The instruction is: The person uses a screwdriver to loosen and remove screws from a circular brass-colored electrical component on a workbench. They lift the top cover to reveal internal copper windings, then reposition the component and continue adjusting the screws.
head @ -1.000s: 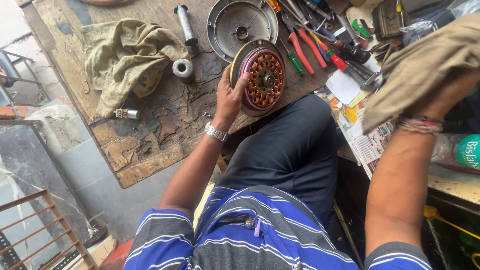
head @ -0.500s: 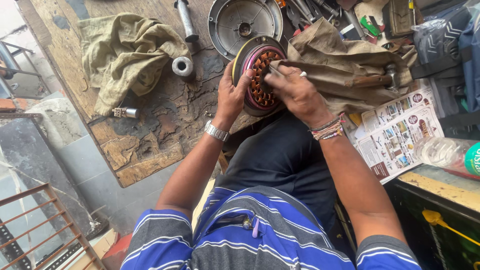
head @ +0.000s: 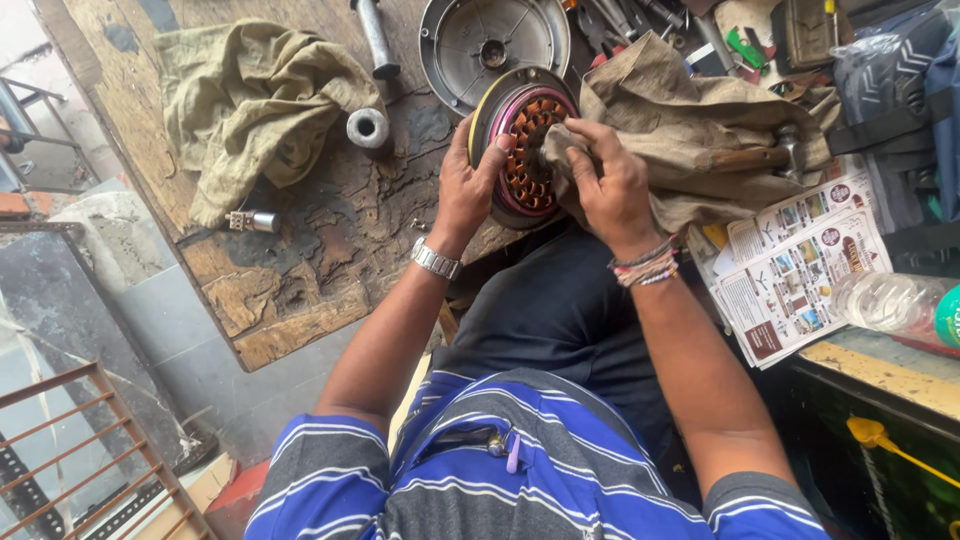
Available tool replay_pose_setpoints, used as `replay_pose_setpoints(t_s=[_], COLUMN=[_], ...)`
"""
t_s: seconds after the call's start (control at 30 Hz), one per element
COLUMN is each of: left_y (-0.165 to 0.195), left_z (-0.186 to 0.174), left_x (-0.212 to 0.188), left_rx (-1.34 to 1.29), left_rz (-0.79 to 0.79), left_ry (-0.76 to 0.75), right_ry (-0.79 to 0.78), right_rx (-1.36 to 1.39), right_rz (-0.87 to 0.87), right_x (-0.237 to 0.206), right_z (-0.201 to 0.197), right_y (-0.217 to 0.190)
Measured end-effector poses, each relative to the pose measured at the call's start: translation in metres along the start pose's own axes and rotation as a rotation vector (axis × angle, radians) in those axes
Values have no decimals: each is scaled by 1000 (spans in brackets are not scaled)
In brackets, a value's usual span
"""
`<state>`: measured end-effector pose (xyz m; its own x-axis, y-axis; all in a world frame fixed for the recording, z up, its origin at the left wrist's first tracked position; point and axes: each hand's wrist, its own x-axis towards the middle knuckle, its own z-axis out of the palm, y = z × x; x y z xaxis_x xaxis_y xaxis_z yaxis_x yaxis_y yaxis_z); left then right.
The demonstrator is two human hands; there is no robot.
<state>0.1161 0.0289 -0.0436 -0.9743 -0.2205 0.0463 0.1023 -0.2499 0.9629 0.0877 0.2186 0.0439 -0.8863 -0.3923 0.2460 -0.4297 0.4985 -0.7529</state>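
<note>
My left hand (head: pixel 468 185) grips the left rim of a round motor stator (head: pixel 523 150) with copper windings and a pink and yellow rim, held tilted at the edge of the worn wooden bench (head: pixel 300 260). My right hand (head: pixel 605 185) presses a brown rag (head: pixel 690 120) against the right side of the windings. A watch sits on my left wrist and bead bands on the right.
A round metal motor cover (head: pixel 490 40) lies just behind the stator. A second olive cloth (head: pixel 255 105), a white ring (head: pixel 368 127) and a metal rod (head: pixel 376 40) lie to the left. Hand tools (head: pixel 640 15) crowd the back. Printed leaflets (head: pixel 800 270) and a plastic bottle (head: pixel 895 300) lie at right.
My right hand brought the brown rag in from the right and now holds it against the stator windings. My left hand has kept its grip on the rim.
</note>
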Motion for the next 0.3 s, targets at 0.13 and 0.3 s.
replay_pose_setpoints(t_s=[0.13, 0.3], left_y=[0, -2], left_z=[3, -3], left_x=[1, -2], left_rx=[-42, -3], left_rz=[-31, -43], left_ry=[-5, 7], right_ry=[-107, -167], right_rx=[-72, -198], right_rz=[-111, -74], right_x=[9, 10], right_z=[-2, 9], right_y=[14, 14])
